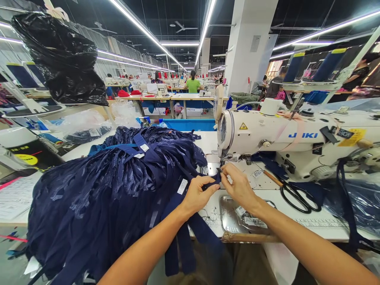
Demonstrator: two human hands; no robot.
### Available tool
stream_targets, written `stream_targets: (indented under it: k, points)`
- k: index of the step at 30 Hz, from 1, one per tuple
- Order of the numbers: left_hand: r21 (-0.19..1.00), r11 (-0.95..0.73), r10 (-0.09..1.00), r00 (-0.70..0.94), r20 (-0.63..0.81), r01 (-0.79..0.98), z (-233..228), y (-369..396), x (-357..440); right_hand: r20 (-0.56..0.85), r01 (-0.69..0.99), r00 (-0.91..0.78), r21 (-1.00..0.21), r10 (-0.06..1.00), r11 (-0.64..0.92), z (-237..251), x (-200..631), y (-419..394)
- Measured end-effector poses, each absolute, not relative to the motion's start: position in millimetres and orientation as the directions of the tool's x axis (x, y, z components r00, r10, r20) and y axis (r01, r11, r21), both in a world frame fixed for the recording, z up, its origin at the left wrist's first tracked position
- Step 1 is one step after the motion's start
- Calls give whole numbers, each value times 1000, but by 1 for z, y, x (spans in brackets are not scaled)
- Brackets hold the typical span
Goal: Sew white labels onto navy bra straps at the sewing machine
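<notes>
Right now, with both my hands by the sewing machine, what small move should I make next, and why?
Probably square up the navy fabric before any stitching: your left hand pinches it, your right hand pinches a small dark piece, perhaps part of it, near the needle end of the sewing machine, and the hands partly hide how the edges lie.

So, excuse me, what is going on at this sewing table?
A person is working at a white JUKI sewing machine. The left hand pinches a navy fabric band; the right hand has its fingertips at the band's end, near the needle, though its grip is unclear. A big pile of navy bands lies to the left, and black-handled scissors lie to the right.
</notes>
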State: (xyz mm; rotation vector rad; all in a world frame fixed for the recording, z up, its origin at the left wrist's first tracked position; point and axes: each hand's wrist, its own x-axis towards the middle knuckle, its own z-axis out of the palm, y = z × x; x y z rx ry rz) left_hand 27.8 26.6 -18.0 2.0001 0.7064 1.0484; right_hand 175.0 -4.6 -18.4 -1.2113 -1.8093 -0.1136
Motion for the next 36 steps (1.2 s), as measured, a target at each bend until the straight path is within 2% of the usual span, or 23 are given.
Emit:
stream_targets:
  k: [4, 6, 9, 11, 13, 15, 17, 18, 22, 24, 26, 28, 31, 33, 34, 36]
  points:
    - [850, -518, 761, 505, 408, 95, -19, 25, 27, 702, 765, -84, -410, 708, 497, -14, 172, -7]
    - [885, -459, 781, 511, 358, 81, -20, 26, 27, 663, 722, -46, -495, 747, 483, -11, 173, -7]
    - [930, -357, 825, 496, 272, 85, -20, 27, 26, 526, 613, 7, -674, 851, 412, -12, 188, -6]
    - [944, -319, 845, 476, 244, 83, -18, 27, 26, 431, 603, 6, -722, 902, 341, -19, 208, -4]
    - [955, -291, 853, 469, 230, 60, -15, 27, 26, 393, 704, 4, -654, 920, 276, -28, 231, -5]
    - [965, -260, 851, 480, 215, 29, -13, 26, 26, 433, 838, 7, -494, 901, 231, -36, 248, -10]
    - [970, -243, 845, 493, 208, 7, -11, 24, 26, 491, 893, -44, -371, 870, 255, -38, 252, -17]
    - [970, -245, 839, 500, 214, -4, -10, 24, 26, 496, 888, -93, -351, 863, 297, -37, 247, -20]
    - [961, -270, 801, 542, 254, -52, -8, 22, 24, 423, 755, -297, -444, 856, 482, -21, 204, -21]
    - [960, -273, 782, 569, 255, -54, -7, 22, 20, 439, 671, -351, -498, 827, 549, -15, 186, -13]
    - [961, -273, 771, 592, 237, -29, -8, 23, 17, 483, 628, -396, -478, 781, 614, -13, 178, -5]
    - [965, -262, 773, 602, 201, 14, -9, 25, 16, 543, 694, -433, -309, 720, 650, -14, 182, 0]
    - [955, -281, 753, 639, 159, 94, -12, 26, 20, 583, 827, -522, 167, 623, 537, -15, 197, -3]
    - [923, -361, 704, 688, 176, 133, -13, 25, 24, 540, 798, -602, 414, 588, 438, -15, 207, -8]
    - [901, -408, 676, 711, 192, 145, -13, 24, 25, 510, 770, -634, 482, 581, 418, -14, 213, -10]
    - [867, -477, 636, 737, 228, 143, -11, 23, 22, 475, 739, -664, 534, 577, 410, -13, 229, -12]
